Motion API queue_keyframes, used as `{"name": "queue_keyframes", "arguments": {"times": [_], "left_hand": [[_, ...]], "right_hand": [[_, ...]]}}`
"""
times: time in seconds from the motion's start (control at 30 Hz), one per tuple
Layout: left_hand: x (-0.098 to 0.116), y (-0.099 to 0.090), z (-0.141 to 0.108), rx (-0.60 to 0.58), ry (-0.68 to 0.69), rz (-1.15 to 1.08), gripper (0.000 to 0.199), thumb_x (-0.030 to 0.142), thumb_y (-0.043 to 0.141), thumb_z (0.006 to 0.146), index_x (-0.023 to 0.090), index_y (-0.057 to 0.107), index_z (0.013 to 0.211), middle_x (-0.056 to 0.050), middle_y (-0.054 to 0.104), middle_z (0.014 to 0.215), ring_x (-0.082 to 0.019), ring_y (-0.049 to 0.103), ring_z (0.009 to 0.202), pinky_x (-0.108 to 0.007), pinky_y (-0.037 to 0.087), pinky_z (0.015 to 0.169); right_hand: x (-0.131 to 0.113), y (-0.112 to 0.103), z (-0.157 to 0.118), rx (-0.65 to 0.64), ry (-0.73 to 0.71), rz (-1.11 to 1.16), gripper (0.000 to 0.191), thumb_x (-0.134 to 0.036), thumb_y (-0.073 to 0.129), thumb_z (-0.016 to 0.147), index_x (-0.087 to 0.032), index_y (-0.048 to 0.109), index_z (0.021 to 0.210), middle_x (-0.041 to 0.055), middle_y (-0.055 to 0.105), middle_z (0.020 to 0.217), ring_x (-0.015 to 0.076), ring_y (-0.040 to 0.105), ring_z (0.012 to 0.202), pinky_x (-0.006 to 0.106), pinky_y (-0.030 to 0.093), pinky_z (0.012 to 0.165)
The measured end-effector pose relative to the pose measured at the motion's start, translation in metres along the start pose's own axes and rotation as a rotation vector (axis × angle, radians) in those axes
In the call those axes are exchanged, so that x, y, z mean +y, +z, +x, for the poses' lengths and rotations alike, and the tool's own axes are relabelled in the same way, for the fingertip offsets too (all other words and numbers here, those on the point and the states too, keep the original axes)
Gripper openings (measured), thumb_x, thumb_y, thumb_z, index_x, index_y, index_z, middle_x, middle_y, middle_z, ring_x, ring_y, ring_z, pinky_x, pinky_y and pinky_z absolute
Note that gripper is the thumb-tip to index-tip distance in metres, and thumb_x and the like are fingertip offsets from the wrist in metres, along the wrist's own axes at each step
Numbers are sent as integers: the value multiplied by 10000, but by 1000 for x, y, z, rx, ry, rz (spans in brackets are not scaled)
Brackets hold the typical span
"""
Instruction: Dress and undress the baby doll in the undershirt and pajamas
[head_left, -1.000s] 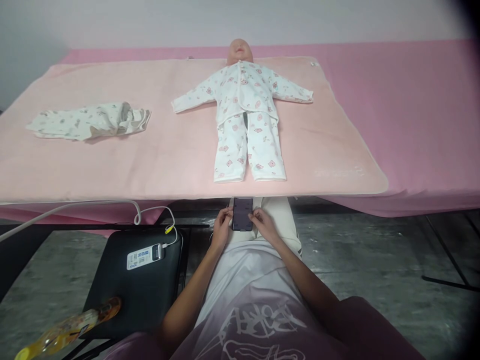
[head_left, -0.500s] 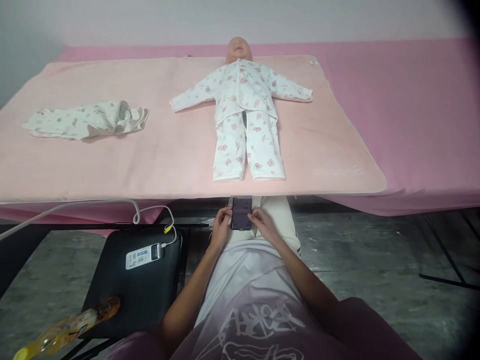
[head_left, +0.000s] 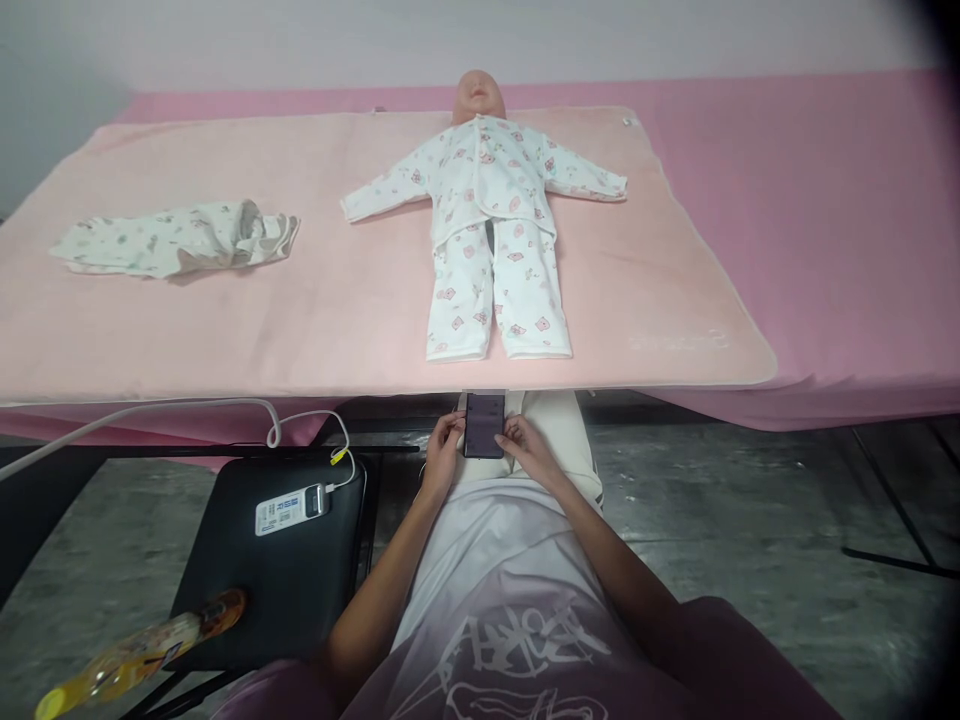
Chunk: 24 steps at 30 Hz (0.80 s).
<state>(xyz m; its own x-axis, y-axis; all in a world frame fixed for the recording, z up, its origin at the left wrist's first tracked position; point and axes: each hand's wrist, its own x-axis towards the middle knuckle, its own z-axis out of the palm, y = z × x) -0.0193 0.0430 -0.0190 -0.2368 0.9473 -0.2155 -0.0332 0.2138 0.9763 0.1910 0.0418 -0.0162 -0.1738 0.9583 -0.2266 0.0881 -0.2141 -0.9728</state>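
Observation:
A dark-screened smartphone (head_left: 485, 426) is held upright over my lap, just below the table's front edge. My left hand (head_left: 446, 445) grips its left side, and my right hand (head_left: 528, 448) is closed at its lower right side with the thumb at the screen. On the table beyond lies a baby doll (head_left: 479, 98) on its back, arms spread. It wears a white patterned jacket (head_left: 491, 170) and matching trousers (head_left: 532, 290). Folded white printed baby clothing (head_left: 172, 240) lies to the left. Neither hand touches the doll or the cloth.
A pale pink mat (head_left: 337, 310) covers much of the pink-covered table (head_left: 825, 220). At lower left, a black stool (head_left: 300, 590) bears a white power bank (head_left: 291, 510) with a cable (head_left: 150, 410) plugged in, and a yellow-capped drink bottle (head_left: 142, 655) lying on its side.
The view has shifted very slightly. Both hands stay on the smartphone; the right thumb sits a little lower on its screen. The doll and folded clothing have not moved.

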Motion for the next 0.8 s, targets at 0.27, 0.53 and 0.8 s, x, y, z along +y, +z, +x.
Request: {"name": "queue_keyframes", "arguments": {"times": [0.27,0.53,0.8], "left_hand": [[-1,1,0,1,-6,-9,402,594,833,877,245,835,1076,-98,824,1201,-283,722,1161,-406,543,1118],[0,0,0,-8,-3,-4,410,592,829,885,238,830,1090,-100,819,1203,-285,724,1173,-399,555,1101],[-1,0,-1,-3,4,2,407,595,815,892,241,839,1090,-101,821,1192,-287,717,1169,-409,540,1119]], "right_hand": [[4,2,0,16,-5,-23,414,-631,765,915,-258,589,957,6,604,852,215,574,810,353,480,782],[1,-3,-5,-50,-9,20,423,-637,761,934,-256,605,1031,10,626,919,217,604,863,360,493,834],[0,-5,-6,-54,-17,28,364,-569,764,930,-260,609,1042,15,628,943,222,601,883,357,489,848]]}}
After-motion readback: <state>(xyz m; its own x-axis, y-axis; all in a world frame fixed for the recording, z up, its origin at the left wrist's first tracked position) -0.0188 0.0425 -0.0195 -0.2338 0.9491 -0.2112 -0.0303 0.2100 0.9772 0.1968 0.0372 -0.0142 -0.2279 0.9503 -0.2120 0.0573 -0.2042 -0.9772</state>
